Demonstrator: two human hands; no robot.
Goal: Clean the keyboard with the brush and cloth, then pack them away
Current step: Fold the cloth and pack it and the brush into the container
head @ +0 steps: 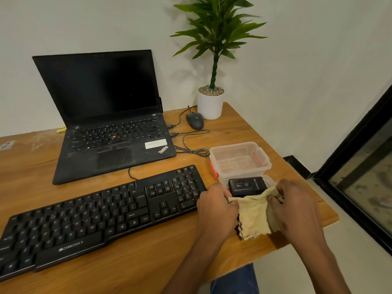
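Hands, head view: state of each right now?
Left hand: fingers pinch the cloth at its left edge.
Right hand: fingers grip the cloth's right edge.

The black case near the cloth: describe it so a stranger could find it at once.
Start at the wooden desk and go to its right end, past the keyboard. Two clear plastic tubs sit there; the far tub holds nothing visible. The black case lies in the nearer one, right behind the yellow cloth, the only dark thing in either tub.

Bare forearms, blue trouser leg (235, 280)
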